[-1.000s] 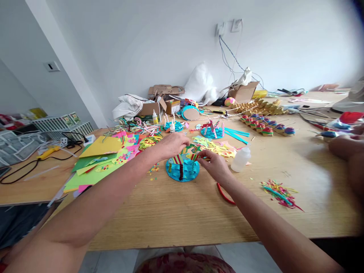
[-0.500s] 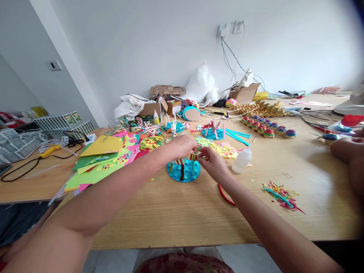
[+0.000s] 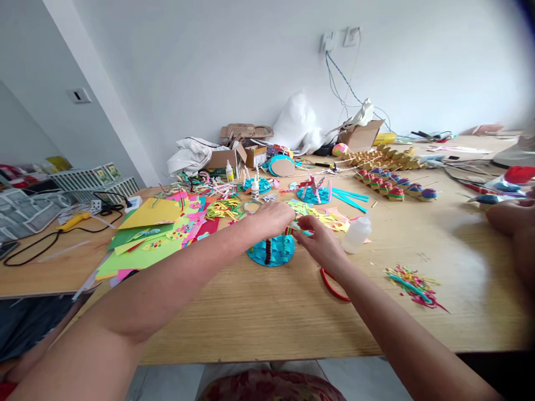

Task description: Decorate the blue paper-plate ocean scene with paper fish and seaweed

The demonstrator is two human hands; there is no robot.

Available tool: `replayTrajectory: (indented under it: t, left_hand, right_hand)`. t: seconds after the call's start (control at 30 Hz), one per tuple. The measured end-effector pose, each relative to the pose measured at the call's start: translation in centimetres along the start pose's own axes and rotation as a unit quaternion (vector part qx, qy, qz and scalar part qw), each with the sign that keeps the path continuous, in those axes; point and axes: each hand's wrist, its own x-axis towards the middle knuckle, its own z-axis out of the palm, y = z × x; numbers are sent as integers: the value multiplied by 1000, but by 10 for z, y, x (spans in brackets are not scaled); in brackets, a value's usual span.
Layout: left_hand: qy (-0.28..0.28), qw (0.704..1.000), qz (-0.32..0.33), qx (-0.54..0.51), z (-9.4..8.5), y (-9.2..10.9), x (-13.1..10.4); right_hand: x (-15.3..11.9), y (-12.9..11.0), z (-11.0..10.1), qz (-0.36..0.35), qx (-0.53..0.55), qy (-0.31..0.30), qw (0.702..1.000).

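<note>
Blue craft base [image 3: 281, 257], beneath left hand [image 3: 277, 218], right hand [image 3: 321, 242] close beside

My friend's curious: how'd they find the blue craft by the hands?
On the brown wooden table, find the bare left hand and right hand. Below is the round blue craft: its dark front post sets it apart from pink-posted blue discs behind.
</note>
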Motion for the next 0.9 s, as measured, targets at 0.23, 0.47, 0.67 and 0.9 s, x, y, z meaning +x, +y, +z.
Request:
replayTrajectory:
  t: [0.23, 0.47, 0.67, 0.9]
  left_hand:
    - [1, 1000, -3, -1, 2, -1, -1]
    - [-9, 1000, -19, -3, -2, 3, -6]
    - [-13, 1000, -17, -1, -5, 5, -8]
    - [-14, 1000, -11, 10, -5, 7, -8]
  right_hand:
    - [-37, 6, -12, -55, -129, -73, 987]
    - [-45, 1, 8, -53, -262, -220, 938]
    - [-42, 4, 13, -57, -315, -245, 915]
    - [-39, 6, 20, -74, -328, -251, 908]
